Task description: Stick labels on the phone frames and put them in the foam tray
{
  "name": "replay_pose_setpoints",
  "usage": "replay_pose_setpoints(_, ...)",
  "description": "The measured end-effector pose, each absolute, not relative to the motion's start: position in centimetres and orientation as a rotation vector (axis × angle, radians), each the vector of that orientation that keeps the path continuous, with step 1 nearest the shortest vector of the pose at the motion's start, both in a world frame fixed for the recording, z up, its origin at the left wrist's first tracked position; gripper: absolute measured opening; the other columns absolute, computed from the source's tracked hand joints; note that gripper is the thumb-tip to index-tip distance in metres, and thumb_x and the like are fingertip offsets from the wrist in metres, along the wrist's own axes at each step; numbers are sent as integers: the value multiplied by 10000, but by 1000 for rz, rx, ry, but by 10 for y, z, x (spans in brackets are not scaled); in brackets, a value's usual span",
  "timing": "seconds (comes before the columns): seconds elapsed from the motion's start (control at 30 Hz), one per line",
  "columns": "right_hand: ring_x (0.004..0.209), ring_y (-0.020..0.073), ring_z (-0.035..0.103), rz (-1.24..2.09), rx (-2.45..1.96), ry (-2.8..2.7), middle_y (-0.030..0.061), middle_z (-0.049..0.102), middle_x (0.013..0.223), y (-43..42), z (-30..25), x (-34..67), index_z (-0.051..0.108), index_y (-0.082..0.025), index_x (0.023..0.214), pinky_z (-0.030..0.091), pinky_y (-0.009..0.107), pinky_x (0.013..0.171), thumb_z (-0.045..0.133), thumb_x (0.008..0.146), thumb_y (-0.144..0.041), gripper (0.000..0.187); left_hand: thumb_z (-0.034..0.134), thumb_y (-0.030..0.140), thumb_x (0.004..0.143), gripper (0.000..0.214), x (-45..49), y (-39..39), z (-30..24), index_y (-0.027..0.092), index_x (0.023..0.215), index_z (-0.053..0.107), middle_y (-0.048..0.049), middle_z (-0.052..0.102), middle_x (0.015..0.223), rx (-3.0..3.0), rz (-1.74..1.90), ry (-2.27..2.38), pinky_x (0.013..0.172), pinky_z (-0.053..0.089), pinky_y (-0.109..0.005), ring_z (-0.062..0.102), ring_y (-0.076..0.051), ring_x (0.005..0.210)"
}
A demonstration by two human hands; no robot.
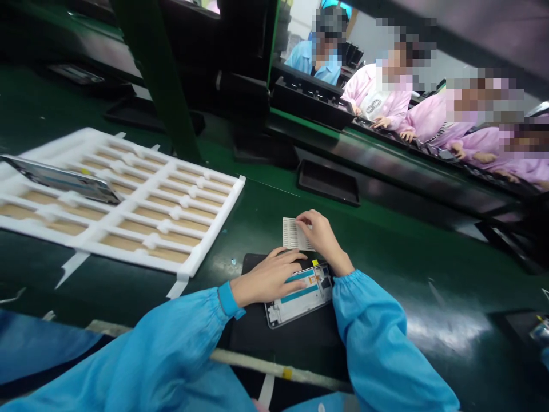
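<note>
A phone's mid-frame (295, 300) lies at a slant on a black mat (253, 337) in front of me. It has blue strips along it, an orange flex cable and a yellow tab at its far edge. My left hand (272, 277) reaches over its left part with fingers stretched out, the fingertips near the sheet. Just beyond the mat lies a pale sheet of small strips (290, 233). The fingers of my right hand (316, 232) are pinched together at that sheet's right part; whatever is between them is too small to make out.
On the left, a white foam tray (139, 209) with slots is taped down, one phone part (64, 177) standing in it. A black tray (328, 182) lies beyond the sheet. A green post (160, 74) rises behind the foam tray. Several people (377, 97) sit along another line.
</note>
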State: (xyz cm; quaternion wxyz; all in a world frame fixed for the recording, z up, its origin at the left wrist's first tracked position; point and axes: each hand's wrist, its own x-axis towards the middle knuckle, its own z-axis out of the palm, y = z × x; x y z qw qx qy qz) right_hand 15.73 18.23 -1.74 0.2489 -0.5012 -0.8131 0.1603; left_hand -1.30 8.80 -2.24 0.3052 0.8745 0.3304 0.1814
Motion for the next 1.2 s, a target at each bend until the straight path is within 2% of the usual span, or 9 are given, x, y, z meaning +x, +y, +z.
replay_pose_setpoints(0.17,862,194,561,411,-1355,-2265,41,603,863,198,-24,140,636,-207,831,431,320,813,521,899,-141,148,460,470,989,344,-13,88,-23,186,1022,651,-103,553,1395,2316,474,878,1171,226,-467,460,-255,1347)
replay_pose_setpoints(0.43,837,197,560,412,-1392,-2346,34,593,835,208,-27,154,625,-215,794,417,318,766,526,901,-142,163,482,435,989,336,-14,86,-29,165,1091,653,-143,546,1407,2339,518,866,1189,186,-497,422,-259,1385)
replay_pose_setpoints(0.63,851,207,556,396,-1357,-2398,38,597,845,207,-22,149,621,-229,792,422,310,731,550,901,-162,146,471,445,990,347,-15,85,-28,166,1066,662,-144,556,1394,2338,521,855,1191,180,-505,435,-255,1376)
replay_pose_setpoints(0.77,875,205,573,368,-1327,-2319,45,614,874,198,-15,156,624,-223,820,448,325,799,524,918,-185,145,482,445,984,340,-15,85,-28,170,1056,668,-137,556,1393,2326,543,867,1190,189,-503,455,-261,1359)
replay_pose_setpoints(0.87,911,228,571,322,-1351,-2215,69,635,915,184,-7,174,643,-211,863,439,379,862,512,935,-242,152,514,422,974,301,-15,86,-28,169,1029,666,-130,558,1387,2314,528,862,1185,194,-512,474,-264,1339)
replay_pose_setpoints(0.93,879,231,578,341,-1369,-2203,66,645,882,173,-5,188,657,-210,848,446,389,841,541,921,-265,147,528,405,969,275,-14,86,-29,168,1011,662,-124,552,1388,2307,516,860,1182,197,-517,487,-263,1325)
replay_pose_setpoints(1.07,761,196,603,488,-1401,-2280,30,648,783,158,-13,208,665,-217,784,478,335,726,592,875,-249,121,521,390,973,259,-14,86,-29,173,1004,659,-116,545,1396,2310,529,867,1178,202,-515,481,-265,1329)
replay_pose_setpoints(1.2,779,198,608,542,-1469,-2287,31,643,795,151,-23,212,637,-210,776,480,340,747,576,863,-221,107,487,415,987,283,-14,84,-27,185,1010,651,-108,537,1406,2339,540,872,1193,169,-504,438,-253,1367)
